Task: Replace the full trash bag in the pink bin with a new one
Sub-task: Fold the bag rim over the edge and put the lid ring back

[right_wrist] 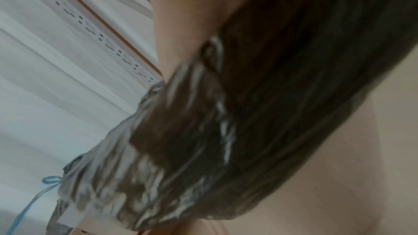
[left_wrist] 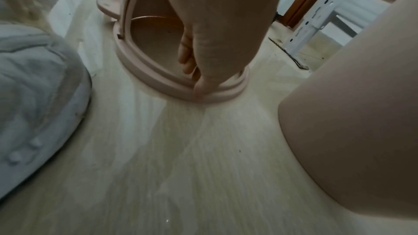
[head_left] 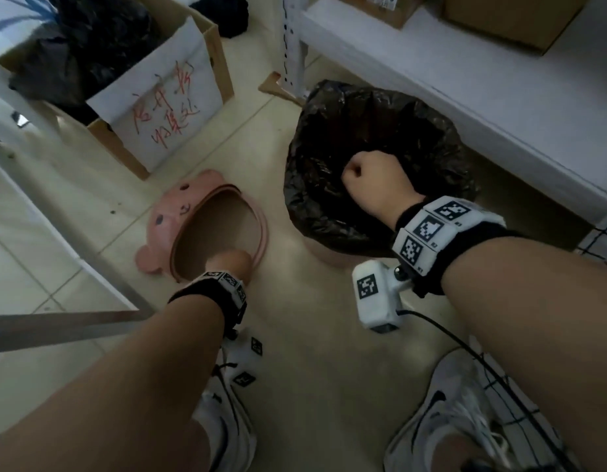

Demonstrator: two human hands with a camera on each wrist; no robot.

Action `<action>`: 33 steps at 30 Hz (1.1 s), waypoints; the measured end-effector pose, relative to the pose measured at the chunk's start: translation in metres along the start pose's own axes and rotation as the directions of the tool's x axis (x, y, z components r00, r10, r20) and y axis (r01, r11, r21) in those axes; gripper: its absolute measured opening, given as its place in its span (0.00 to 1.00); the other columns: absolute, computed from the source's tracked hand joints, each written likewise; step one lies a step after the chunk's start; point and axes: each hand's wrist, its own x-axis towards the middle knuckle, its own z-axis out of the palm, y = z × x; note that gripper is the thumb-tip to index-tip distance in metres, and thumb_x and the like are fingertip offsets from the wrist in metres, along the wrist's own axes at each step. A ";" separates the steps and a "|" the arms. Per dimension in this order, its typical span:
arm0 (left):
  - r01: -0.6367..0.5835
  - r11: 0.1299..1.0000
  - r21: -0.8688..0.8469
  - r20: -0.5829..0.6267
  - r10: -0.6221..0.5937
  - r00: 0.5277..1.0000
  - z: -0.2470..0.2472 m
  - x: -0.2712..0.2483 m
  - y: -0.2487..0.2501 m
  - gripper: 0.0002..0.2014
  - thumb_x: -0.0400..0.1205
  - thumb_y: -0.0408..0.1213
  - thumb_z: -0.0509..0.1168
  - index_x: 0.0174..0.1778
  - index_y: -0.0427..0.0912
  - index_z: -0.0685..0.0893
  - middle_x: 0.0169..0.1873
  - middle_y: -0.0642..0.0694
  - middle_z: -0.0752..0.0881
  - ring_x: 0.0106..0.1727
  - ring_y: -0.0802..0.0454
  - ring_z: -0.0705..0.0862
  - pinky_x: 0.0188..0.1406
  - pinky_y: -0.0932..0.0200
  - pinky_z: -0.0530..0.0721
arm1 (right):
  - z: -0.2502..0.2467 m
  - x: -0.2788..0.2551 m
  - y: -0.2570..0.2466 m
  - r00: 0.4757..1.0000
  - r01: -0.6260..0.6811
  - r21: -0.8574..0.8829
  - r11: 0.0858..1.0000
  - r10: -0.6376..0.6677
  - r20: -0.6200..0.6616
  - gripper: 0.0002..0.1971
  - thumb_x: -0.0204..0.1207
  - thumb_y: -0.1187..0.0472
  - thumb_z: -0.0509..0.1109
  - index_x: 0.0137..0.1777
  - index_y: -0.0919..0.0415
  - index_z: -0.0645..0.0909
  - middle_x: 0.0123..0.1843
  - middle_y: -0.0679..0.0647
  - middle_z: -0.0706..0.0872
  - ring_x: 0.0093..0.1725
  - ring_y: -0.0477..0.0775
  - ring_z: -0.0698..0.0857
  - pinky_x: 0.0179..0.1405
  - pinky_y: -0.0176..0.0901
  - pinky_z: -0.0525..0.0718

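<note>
While the left hand (head_left: 234,262) grips the pink bear-faced plastic lid (head_left: 206,226), the right hand (head_left: 375,180) clenches the crinkled black trash bag (head_left: 329,137); lifting it out comes next.

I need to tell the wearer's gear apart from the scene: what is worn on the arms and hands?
Bare forearms, no sleeves or gloves. Each wrist has a black band carrying white blocks printed with black square markers. Below the right wrist hangs a white camera box with a marker and a black cable.

Crinkled glossy black plastic trash bag (head_left: 336,137); smooth matt pink plastic lid (head_left: 179,206).
</note>
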 end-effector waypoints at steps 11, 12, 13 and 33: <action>-0.175 0.914 -0.365 -0.330 0.048 0.943 -0.080 -0.050 0.000 0.16 0.85 0.37 0.56 0.62 0.29 0.76 0.59 0.30 0.82 0.60 0.34 0.82 0.56 0.50 0.79 | -0.035 -0.034 -0.023 0.999 0.037 -0.199 0.979 -0.038 -0.004 0.12 0.80 0.58 0.58 0.50 0.61 0.83 0.47 0.59 0.86 0.49 0.63 0.84 0.45 0.50 0.82; -0.201 0.903 -0.379 -0.356 0.057 0.933 -0.091 -0.059 0.000 0.16 0.85 0.37 0.56 0.62 0.28 0.76 0.59 0.30 0.82 0.60 0.34 0.82 0.56 0.50 0.78 | -0.043 -0.038 -0.027 0.999 0.045 -0.208 0.977 -0.047 -0.004 0.12 0.80 0.59 0.58 0.49 0.61 0.83 0.47 0.59 0.87 0.49 0.63 0.85 0.45 0.50 0.82; -0.221 0.897 -0.382 -0.382 0.064 0.922 -0.103 -0.070 -0.001 0.15 0.85 0.36 0.56 0.62 0.28 0.75 0.58 0.30 0.83 0.59 0.34 0.82 0.55 0.51 0.78 | -0.053 -0.041 -0.032 0.998 0.059 -0.211 0.976 -0.064 -0.016 0.12 0.80 0.59 0.58 0.48 0.62 0.83 0.47 0.59 0.87 0.48 0.63 0.85 0.45 0.51 0.83; -0.488 0.660 0.571 -0.345 0.733 0.586 -0.222 -0.211 0.064 0.04 0.82 0.35 0.56 0.52 0.41 0.70 0.36 0.45 0.77 0.38 0.42 0.79 0.48 0.42 0.82 | -0.168 -0.102 -0.033 0.940 -0.137 0.601 0.787 0.295 -0.172 0.27 0.75 0.49 0.70 0.68 0.64 0.69 0.53 0.67 0.85 0.33 0.58 0.84 0.25 0.45 0.85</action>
